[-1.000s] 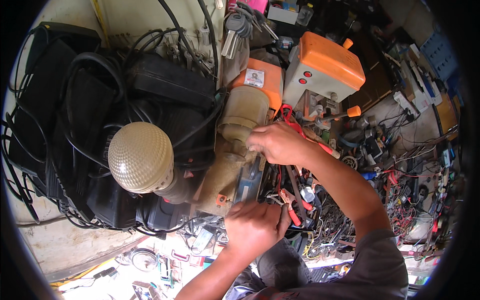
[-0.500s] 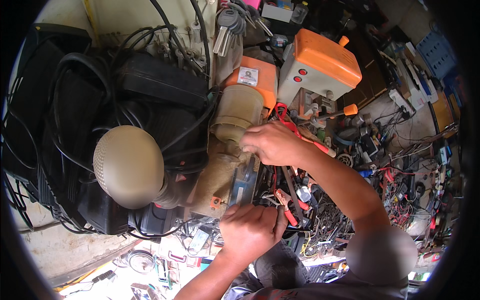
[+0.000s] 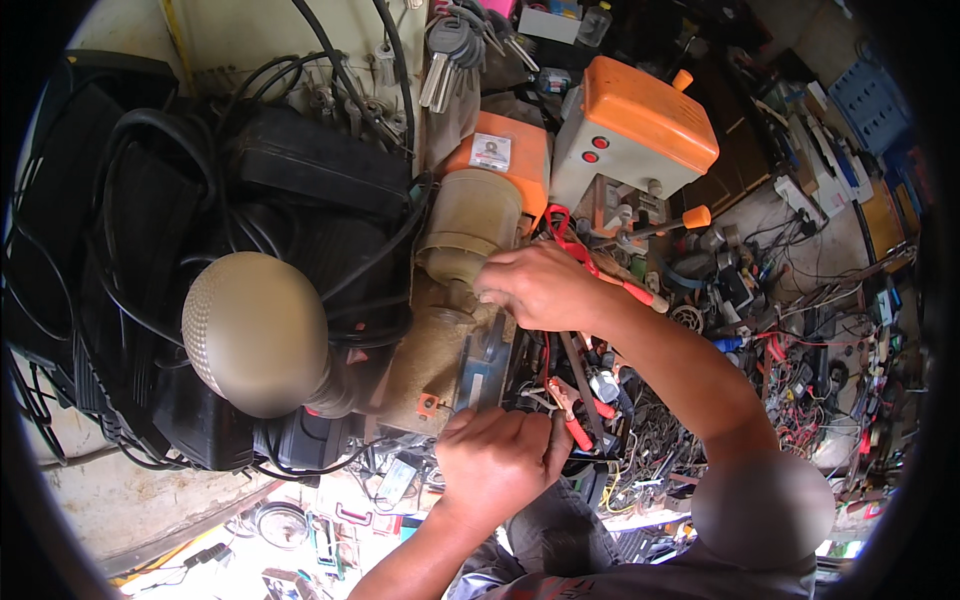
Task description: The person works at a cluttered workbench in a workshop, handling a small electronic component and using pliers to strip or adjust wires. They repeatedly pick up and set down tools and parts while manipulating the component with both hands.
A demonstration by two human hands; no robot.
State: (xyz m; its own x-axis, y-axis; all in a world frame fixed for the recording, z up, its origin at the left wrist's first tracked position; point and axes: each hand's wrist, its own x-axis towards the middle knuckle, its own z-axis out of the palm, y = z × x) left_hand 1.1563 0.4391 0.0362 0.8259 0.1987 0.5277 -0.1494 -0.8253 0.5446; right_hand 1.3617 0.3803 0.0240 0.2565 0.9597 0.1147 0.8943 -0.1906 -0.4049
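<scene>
My right hand point(image 3: 535, 287) is closed in a pinch beside the narrow neck of a dusty beige motor-like housing point(image 3: 470, 215). What its fingertips grip, if anything, is hidden. Nearer to me, my left hand point(image 3: 500, 460) makes a fist with the thumb toward the right, over the near end of a blue-grey metal bar or carriage point(image 3: 484, 372); whatever lies inside the fist is out of sight. That bar runs between both hands on a dust-covered tan base point(image 3: 425, 375). A small orange block point(image 3: 427, 405) is fixed on the base, left of the fist.
An orange-topped grey machine point(image 3: 640, 130) with red buttons and an orange-knobbed lever stands beyond. Black cases and cables point(image 3: 310, 160) crowd the left, behind a round lamp-like head point(image 3: 255, 333). Red-handled clamps point(image 3: 570, 410) and tangled small parts lie right. Keys point(image 3: 450, 55) hang above.
</scene>
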